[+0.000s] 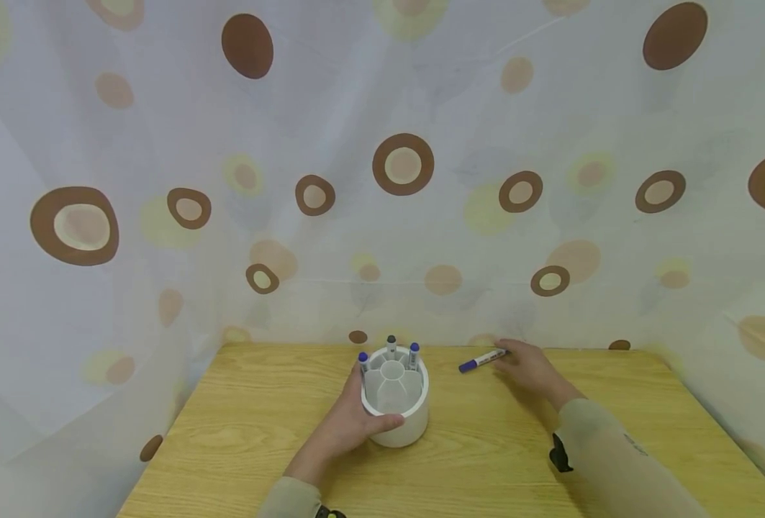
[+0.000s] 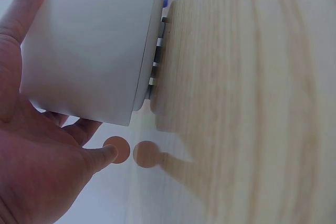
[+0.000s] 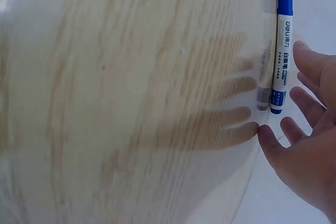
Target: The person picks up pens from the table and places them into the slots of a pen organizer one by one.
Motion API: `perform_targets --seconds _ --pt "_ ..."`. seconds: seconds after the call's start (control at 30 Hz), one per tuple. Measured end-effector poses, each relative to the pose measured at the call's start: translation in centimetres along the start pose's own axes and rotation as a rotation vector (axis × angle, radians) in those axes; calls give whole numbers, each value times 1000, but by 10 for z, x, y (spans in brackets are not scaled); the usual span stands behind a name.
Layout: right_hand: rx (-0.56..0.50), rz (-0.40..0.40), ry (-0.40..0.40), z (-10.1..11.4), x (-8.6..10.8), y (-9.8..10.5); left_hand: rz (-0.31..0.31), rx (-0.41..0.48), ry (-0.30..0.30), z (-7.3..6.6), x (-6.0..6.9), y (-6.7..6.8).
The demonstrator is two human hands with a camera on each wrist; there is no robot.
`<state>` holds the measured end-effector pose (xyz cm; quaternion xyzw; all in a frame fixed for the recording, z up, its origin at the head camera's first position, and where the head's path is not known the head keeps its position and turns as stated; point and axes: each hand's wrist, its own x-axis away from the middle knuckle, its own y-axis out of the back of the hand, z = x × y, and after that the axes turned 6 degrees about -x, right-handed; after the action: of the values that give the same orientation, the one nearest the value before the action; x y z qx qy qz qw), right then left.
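A white round pen holder (image 1: 413,429) with several compartments stands upright on the table. My left hand (image 1: 343,423) grips it from the left, with the thumb across the front of its wall; the left wrist view shows the holder (image 2: 89,45) large and close. Three capped markers stand in its rear compartments: a blue-capped marker (image 1: 364,362), a dark-capped marker (image 1: 391,347) and another blue-capped marker (image 1: 414,356). Farther right, a white whiteboard marker (image 3: 282,51) with a blue cap lies on the tabletop. Close beside its uncapped end is my right hand (image 3: 302,161), fingers spread and loosely bent, not closed around it.
The wood-grain table (image 1: 259,432) ends at the back against a pale curtain-like sheet (image 1: 330,237) printed with brown, yellow and beige circles. The same sheet hangs along the left and right sides.
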<state>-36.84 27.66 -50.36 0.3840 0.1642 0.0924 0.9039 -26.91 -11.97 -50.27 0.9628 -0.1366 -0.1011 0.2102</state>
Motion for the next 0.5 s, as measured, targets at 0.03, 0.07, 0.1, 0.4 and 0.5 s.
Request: perform_targets --seconds 0.03,0.07,0.1,0.4,0.5 --pt "4 0 5 0 0 0 0 0 -2 0 0 0" --pt "9 1 9 0 -1 -1 1 -2 -2 0 -1 0" --pt "15 2 11 -1 -1 -1 2 -3 -2 0 -1 1" --pt "75 13 54 -6 -2 -6 -5 -15 -48 0 -3 0" --pt "68 22 33 -5 -2 -5 -7 -20 -48 1 -2 0"
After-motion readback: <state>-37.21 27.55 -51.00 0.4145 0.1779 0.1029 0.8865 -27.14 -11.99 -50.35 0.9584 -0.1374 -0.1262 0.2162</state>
